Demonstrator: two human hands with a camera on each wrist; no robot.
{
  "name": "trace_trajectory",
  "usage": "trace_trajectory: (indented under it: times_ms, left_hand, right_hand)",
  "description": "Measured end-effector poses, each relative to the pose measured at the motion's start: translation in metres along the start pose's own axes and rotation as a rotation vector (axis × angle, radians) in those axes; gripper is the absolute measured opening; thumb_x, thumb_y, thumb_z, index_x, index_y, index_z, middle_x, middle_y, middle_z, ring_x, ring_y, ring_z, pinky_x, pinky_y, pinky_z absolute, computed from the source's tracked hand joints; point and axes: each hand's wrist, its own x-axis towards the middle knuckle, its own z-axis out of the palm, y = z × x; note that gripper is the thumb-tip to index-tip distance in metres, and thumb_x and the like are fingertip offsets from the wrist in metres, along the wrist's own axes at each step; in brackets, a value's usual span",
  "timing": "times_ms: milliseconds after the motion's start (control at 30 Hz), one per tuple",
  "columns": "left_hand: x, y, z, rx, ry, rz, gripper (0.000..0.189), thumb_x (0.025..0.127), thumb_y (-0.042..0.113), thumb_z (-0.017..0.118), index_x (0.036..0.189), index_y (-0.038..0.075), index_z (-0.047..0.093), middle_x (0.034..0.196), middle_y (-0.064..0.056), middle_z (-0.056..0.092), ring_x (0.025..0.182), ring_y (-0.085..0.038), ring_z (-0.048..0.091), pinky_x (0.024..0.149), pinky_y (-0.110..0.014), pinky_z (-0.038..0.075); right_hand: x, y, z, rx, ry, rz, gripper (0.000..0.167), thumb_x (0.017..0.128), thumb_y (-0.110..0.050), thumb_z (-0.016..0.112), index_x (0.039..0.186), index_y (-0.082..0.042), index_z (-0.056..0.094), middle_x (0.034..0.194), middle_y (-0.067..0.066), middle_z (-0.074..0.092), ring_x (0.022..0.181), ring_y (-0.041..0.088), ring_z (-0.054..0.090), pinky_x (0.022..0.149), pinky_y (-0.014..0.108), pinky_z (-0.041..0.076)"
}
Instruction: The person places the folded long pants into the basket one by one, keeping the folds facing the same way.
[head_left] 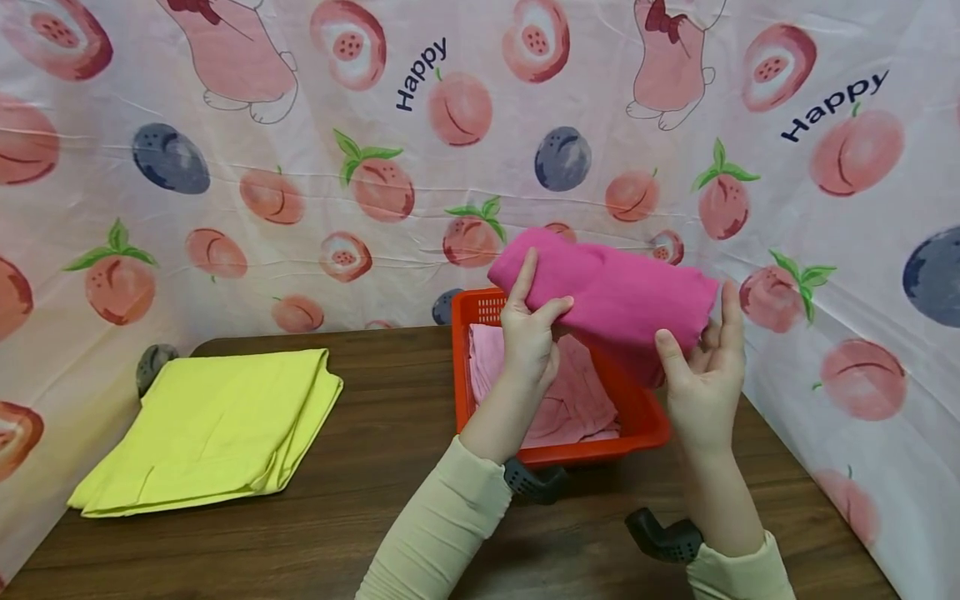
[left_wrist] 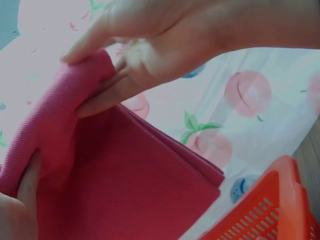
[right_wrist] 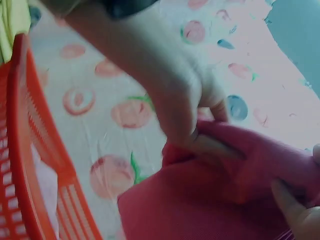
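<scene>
Raised over the right part of a red basket point(head_left: 647, 423) is a folded bright pink cloth point(head_left: 622, 287). My left hand point(head_left: 528, 337) grips its left end, index finger stretched up along the front and thumb pressed on the fabric. At the other end my right hand point(head_left: 705, 379) holds the lower right edge, thumb in front and fingers behind. Fine ribbing shows on the cloth point(left_wrist: 135, 175) in the left wrist view, where its layered lower part hangs down. In the right wrist view, fingers of the left hand point(right_wrist: 185, 95) reach into a fold.
Lighter pink folded fabric point(head_left: 562, 400) lies inside the basket. A folded yellow cloth point(head_left: 210, 425) rests on the left of the brown wooden table point(head_left: 375, 500). Behind and beside the table hangs a fruit-printed sheet point(head_left: 465, 183). Both wrists wear black devices point(head_left: 663, 537).
</scene>
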Motion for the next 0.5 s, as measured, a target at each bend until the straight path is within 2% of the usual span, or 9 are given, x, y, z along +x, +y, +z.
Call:
trace_trajectory:
  times_ms: [133,233,367,467,500]
  left_hand:
    - [0.003,0.006,-0.003,-0.049,0.003,-0.034,0.075,0.082,-0.021,0.055,0.142,0.024,0.049,0.138,-0.011,0.043,0.107,-0.026,0.057,0.07,-0.03,0.055]
    - [0.004,0.011,-0.005,-0.079,-0.004,-0.066,0.074,0.083,-0.02,0.053,0.143,0.024,0.049,0.138,-0.012,0.042,0.1,-0.023,0.059,0.068,-0.029,0.055]
    - [0.004,0.019,-0.007,-0.119,-0.01,-0.111,0.072,0.085,-0.02,0.049,0.143,0.023,0.048,0.133,-0.013,0.045,0.079,-0.017,0.062,0.061,-0.028,0.055]
    - [0.003,0.024,-0.008,-0.136,-0.02,-0.137,0.073,0.085,-0.021,0.047,0.143,0.023,0.048,0.125,-0.013,0.049,0.067,-0.015,0.061,0.056,-0.028,0.055]
    - [0.002,0.025,-0.009,-0.139,-0.026,-0.143,0.073,0.085,-0.021,0.046,0.144,0.023,0.048,0.123,-0.012,0.05,0.067,-0.015,0.06,0.055,-0.028,0.055]
  right_hand:
    - [-0.004,-0.01,0.003,0.208,-0.013,0.201,0.079,0.096,0.0,0.052,0.155,-0.027,0.006,0.145,0.018,0.031,0.127,0.031,0.04,0.09,0.03,0.048]
    - [-0.004,-0.014,0.002,0.372,-0.06,0.3,0.078,0.101,-0.013,0.047,0.153,-0.028,-0.01,0.151,0.015,0.021,0.132,0.028,0.035,0.098,0.034,0.043]
    - [-0.002,-0.013,-0.003,0.56,-0.104,0.423,0.076,0.103,-0.028,0.04,0.151,-0.027,-0.019,0.139,0.011,0.036,0.123,0.023,0.042,0.099,0.031,0.04]
    - [-0.002,-0.011,-0.006,0.634,-0.085,0.502,0.071,0.103,-0.034,0.038,0.152,-0.029,-0.014,0.125,0.008,0.047,0.114,0.019,0.046,0.097,0.03,0.038]
    - [-0.003,-0.01,-0.006,0.652,-0.074,0.519,0.069,0.103,-0.034,0.038,0.151,-0.029,-0.011,0.125,0.006,0.047,0.115,0.019,0.046,0.098,0.03,0.036]
